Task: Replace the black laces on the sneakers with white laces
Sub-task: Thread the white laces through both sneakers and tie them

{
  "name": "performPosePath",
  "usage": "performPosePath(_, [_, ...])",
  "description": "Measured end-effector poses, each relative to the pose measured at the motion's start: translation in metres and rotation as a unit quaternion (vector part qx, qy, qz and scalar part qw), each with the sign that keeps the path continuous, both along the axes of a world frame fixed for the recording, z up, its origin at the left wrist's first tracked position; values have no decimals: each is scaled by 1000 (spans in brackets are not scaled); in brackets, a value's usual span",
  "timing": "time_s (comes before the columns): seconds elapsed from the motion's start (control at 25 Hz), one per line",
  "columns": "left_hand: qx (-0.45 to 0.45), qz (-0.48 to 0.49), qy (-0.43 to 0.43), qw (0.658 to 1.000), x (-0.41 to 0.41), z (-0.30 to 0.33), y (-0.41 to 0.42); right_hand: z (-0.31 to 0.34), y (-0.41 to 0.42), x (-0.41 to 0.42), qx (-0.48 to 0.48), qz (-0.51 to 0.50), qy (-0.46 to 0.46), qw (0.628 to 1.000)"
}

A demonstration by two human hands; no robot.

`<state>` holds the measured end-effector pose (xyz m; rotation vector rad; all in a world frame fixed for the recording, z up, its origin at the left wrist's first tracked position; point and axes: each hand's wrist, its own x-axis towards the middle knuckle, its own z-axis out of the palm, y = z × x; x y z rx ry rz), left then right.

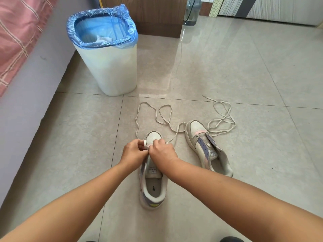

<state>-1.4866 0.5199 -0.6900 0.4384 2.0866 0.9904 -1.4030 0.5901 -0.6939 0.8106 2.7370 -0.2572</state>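
Note:
Two white sneakers with lilac and pink trim stand on the tiled floor, toes pointing away from me. Over the front of the near sneaker (153, 186) my left hand (133, 151) pinches a white lace (153, 110) at the lowest eyelets. My right hand (162, 149) is curled around the same lace beside it. The lace's long ends loop over the floor beyond the toe. The other sneaker (206, 145) lies to the right with no lace in its eyelets. A second white lace (222, 119) is coiled by its toe. No black lace is in view.
A white bin (108, 67) lined with a blue bag stands beyond the shoes on the left. A bed edge with a pink checked cover (17, 32) runs along the left. A wooden cabinet (153, 14) and a water bottle (191, 13) are at the back.

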Motion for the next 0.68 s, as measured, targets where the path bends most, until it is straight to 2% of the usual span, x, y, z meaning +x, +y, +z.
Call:
performPosePath(0.16, [13,68,-35,997,5,-1,-1,3,-6,4,102,93,72,988])
performPosePath(0.24, [20,118,-53,991,10,-1,-1,-1,-4,4,94,117,113,982])
performPosePath(0.4, [39,153,-90,983,14,-2,-2,-2,-1,2,-35,55,44,997])
performPosePath(0.68, [46,134,-94,985,12,1,-4,-3,-9,-7,-52,-12,44,998])
